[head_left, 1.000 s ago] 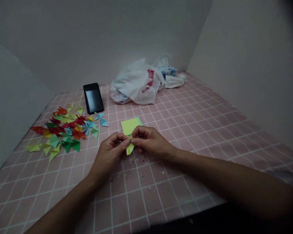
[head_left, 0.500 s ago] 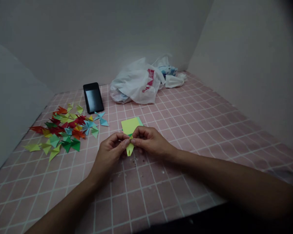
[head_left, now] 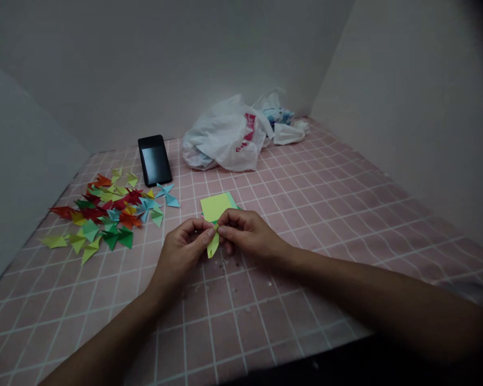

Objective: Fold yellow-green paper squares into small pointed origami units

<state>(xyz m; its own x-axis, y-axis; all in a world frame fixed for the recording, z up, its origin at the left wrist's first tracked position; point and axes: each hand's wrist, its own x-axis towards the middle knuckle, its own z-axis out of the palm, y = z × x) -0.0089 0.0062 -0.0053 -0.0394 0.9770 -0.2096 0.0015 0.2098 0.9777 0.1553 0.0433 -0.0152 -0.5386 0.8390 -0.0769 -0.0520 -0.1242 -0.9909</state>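
Observation:
A small folded yellow paper [head_left: 213,246] is pinched between my two hands, its narrow end pointing down toward me. My left hand [head_left: 185,244] grips its upper left side between thumb and forefinger. On the other side, my right hand [head_left: 251,236] pinches the upper right edge, with the remaining fingers curled. Fingertips cover the top of the fold. Just behind my hands lies a stack of square paper sheets [head_left: 217,206], yellow on top with green edges showing beneath. To the left is a loose pile of folded paper cranes [head_left: 92,229] in red, orange, yellow, green and blue.
A black phone [head_left: 155,161] lies behind the cranes. Near the back wall sits a white plastic bag [head_left: 225,136] with red print, beside a crumpled white wrapper [head_left: 290,133] and a blue-patterned packet [head_left: 279,116]. A pink checked cloth [head_left: 326,193] covers the surface between pale walls.
The folded paper's lower tip has tilted slightly to the left between my fingers. Both hands keep their pinch in nearly the same place.

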